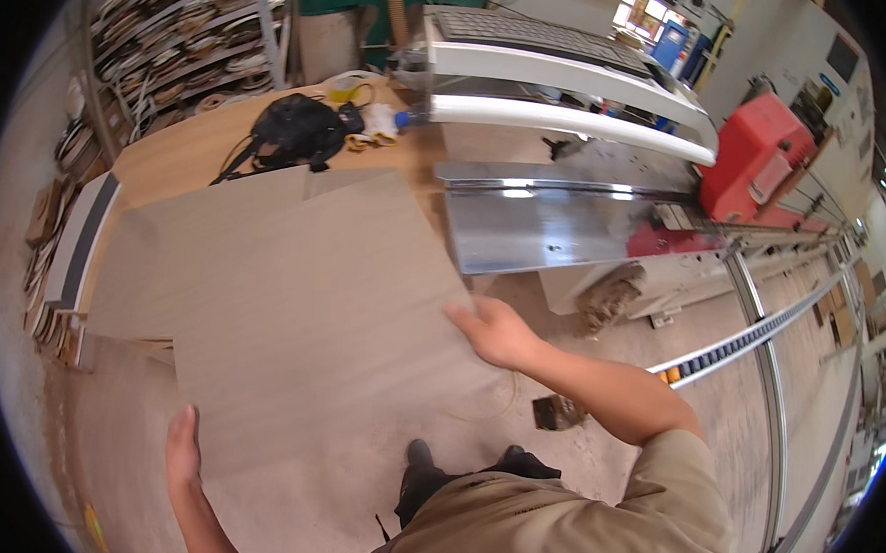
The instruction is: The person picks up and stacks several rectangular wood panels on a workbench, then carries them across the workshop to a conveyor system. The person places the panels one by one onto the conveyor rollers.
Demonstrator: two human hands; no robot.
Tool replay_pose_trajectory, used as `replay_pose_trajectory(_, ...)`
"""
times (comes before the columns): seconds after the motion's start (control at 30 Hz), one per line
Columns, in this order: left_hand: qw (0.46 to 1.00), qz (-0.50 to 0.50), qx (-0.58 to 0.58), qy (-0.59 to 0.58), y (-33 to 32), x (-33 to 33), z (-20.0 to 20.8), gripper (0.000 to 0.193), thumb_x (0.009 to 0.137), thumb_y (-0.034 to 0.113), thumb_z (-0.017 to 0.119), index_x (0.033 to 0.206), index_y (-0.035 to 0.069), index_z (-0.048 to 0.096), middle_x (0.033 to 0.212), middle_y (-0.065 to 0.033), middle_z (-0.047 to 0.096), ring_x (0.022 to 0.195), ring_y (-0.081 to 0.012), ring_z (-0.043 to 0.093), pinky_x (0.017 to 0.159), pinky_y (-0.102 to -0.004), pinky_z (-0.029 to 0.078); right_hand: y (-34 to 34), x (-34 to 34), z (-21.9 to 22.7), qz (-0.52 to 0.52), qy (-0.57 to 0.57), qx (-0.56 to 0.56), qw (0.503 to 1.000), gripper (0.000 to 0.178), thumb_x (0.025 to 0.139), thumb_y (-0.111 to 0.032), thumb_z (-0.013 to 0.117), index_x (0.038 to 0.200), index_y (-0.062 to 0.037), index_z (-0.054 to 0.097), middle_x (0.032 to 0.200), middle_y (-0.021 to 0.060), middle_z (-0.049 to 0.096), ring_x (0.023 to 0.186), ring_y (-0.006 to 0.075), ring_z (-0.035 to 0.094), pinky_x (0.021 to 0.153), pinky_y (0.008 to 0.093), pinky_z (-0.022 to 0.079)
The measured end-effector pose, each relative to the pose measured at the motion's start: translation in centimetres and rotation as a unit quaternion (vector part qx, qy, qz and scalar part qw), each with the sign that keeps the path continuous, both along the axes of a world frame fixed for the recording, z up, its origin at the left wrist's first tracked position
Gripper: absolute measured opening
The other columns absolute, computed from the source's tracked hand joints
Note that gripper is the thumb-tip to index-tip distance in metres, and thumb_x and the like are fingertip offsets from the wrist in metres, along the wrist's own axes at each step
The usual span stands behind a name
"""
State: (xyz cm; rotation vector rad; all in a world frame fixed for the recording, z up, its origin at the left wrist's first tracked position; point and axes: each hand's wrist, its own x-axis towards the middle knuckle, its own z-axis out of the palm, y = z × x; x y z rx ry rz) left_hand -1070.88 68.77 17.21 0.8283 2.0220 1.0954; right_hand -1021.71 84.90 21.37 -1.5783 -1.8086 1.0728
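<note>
A large flat grey-brown wood board, slightly blurred, spans the space before me. My right hand grips its right edge, thumb on top and the other fingers out of sight underneath. At the near left corner, my left hand holds the edge, its fingers partly hidden. The far part of this board overlaps another board of the same colour that lies on a light wooden table.
A black bag and a pale glove rest on the table. To the right stands a machine with a shiny metal bed and a red housing. A roller rail runs at the right. Strips fill a rack at far left.
</note>
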Motion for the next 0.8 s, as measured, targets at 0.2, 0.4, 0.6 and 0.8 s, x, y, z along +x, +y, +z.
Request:
replay_pose_trajectory(0.2,0.985,-0.137,0.033,-0.104,-1.7,15.7,2.6,0.047,0.096,0.035,0.059,0.12,-0.005,0.056,0.114,-0.0102,0.062,0.106,-0.0174,0.055,0.095,-0.0314,0.041,-9.7,16.3,3.3,-0.115,0.022,-0.035,0.993,0.049,0.1,-0.043,0.049,0.103,0.0045,0.061,0.095,0.0181,0.067,0.091,0.0237,0.063,0.083,0.0359,0.047)
replay_pose_trajectory(0.4,0.958,-0.265,0.105,-0.034,5.8,31.1,-0.1,0.038,0.099,0.036,0.053,0.08,0.004,0.047,0.076,0.004,0.04,0.074,-0.0092,0.035,0.066,-0.0286,0.035,-12.0,31.9,2.4,-0.19,0.016,0.0,0.982,0.047,0.103,-0.039,0.045,0.108,0.0052,0.061,0.096,0.0137,0.068,0.092,0.0195,0.062,0.085,0.0329,0.047)
replay_pose_trajectory(0.6,0.959,-0.263,0.105,0.017,9.6,45.0,-1.7,0.042,0.102,0.038,0.048,0.081,0.002,0.047,0.076,0.0023,0.041,0.075,-0.0099,0.036,0.067,-0.0282,0.036,-8.5,46.0,0.6,-0.203,0.02,0.009,0.979,0.053,0.103,-0.041,0.041,0.109,0.0083,0.061,0.098,0.0169,0.068,0.098,0.0222,0.061,0.09,0.0333,0.045)
replay_pose_trajectory(0.8,0.967,-0.235,0.083,-0.057,12.0,53.7,-1.6,0.047,0.103,0.04,0.043,0.106,-0.004,0.059,0.101,-0.0048,0.06,0.096,-0.013,0.051,0.088,-0.0282,0.04,-4.9,53.6,-1.9,-0.25,-0.012,-0.001,0.968,0.057,0.103,-0.043,0.039,0.105,0.0096,0.061,0.099,0.0219,0.067,0.096,0.0285,0.061,0.091,0.0353,0.043)
